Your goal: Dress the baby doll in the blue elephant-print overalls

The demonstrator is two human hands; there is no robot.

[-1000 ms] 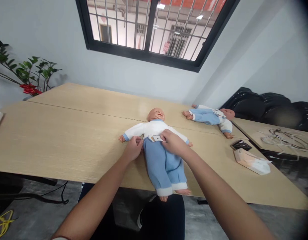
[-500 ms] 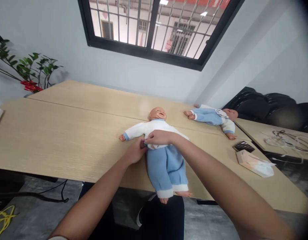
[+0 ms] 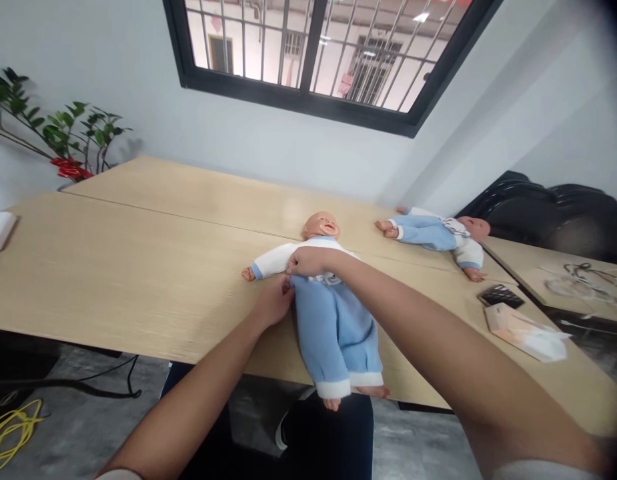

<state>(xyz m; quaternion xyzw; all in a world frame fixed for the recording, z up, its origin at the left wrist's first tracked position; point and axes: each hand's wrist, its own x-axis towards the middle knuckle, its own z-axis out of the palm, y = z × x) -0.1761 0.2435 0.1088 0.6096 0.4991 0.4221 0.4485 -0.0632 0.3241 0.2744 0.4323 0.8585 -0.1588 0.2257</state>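
A baby doll (image 3: 322, 227) in a white top with blue trim lies face up on the table, its feet toward me. Its blue trousers (image 3: 321, 327) have white cuffs. At the doll's waist, on the left side, my left hand (image 3: 277, 300) is closed on the edge of the trousers. My right hand (image 3: 311, 260) lies across the doll's belly, just above the left, with its fingers pinched at the side of the white top. What exactly the right fingertips grip is too small to make out.
A second doll (image 3: 428, 232) lies at the back right of the table (image 3: 138, 267). Near the right edge are a dark phone-like object (image 3: 501, 296) and a tissue box (image 3: 523, 330). Cables (image 3: 583, 280) lie on the neighbouring table. A potted plant (image 3: 83, 133) stands at the left.
My right hand has moved up the doll's side, away from the left hand. The trouser waist sits higher on the belly. The whole view has shifted slightly.
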